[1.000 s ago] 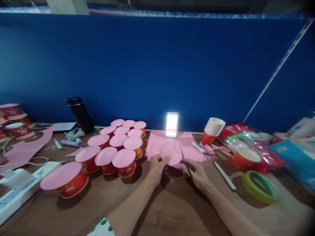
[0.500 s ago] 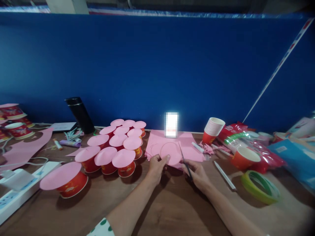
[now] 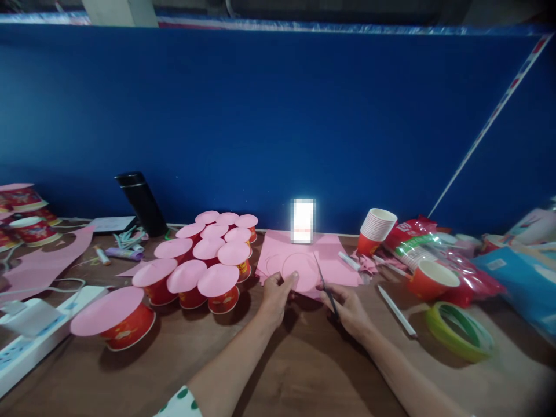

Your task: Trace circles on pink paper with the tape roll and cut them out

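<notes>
My left hand (image 3: 278, 294) pinches the near left edge of a round piece of pink paper (image 3: 303, 271), thumb on top. Around the handles of a dark pair of scissors (image 3: 330, 301) my right hand (image 3: 347, 307) is closed. The blades point up and away, along the right edge of the pink circle; whether they are apart I cannot tell. Underneath lies a stack of pink paper sheets (image 3: 334, 249). To the left stand several upturned red paper cups (image 3: 223, 302), each topped with a pink paper disc (image 3: 218, 280).
A bright blurred-out screen (image 3: 303, 221) stands behind the paper. Rightward are stacked paper cups (image 3: 377, 229), a white pen (image 3: 397, 310), green tape rolls (image 3: 459, 331) and a red plastic package (image 3: 412, 237). On the left are a power strip (image 3: 56, 324) and a black bottle (image 3: 141, 202).
Hardly anything differs. The pink circle and the scissor blades have shifted very slightly; both hands keep their grip in nearly the same place.
</notes>
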`<state>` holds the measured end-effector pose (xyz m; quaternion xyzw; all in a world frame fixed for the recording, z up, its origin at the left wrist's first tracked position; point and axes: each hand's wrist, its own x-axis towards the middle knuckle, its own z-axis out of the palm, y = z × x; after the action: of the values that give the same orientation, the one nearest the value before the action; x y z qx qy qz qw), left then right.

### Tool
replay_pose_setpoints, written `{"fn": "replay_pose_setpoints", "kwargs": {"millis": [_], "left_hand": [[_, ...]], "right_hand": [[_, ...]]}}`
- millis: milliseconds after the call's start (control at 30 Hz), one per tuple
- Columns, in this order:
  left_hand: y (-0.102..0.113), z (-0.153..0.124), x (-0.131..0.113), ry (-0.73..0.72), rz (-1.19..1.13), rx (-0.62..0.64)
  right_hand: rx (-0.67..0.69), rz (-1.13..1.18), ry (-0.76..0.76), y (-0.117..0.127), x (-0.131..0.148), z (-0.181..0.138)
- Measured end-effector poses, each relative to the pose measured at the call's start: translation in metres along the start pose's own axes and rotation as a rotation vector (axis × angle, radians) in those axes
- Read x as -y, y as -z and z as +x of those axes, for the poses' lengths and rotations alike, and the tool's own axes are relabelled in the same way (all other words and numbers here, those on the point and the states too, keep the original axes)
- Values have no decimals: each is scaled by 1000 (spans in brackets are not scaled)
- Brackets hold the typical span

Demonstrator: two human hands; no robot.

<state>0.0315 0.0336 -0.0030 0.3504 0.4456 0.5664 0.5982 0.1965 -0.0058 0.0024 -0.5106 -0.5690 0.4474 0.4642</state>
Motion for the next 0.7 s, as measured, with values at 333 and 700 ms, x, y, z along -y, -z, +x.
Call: {"fn": "replay_pose_setpoints", "kwargs": {"millis": [333, 700], "left_hand": [[2, 2, 3, 18, 25, 13], [2, 0, 1, 5, 21, 41]], "right_hand": [[16, 68, -29, -2, 7, -1], [23, 92, -21, -2, 8, -2]]}}
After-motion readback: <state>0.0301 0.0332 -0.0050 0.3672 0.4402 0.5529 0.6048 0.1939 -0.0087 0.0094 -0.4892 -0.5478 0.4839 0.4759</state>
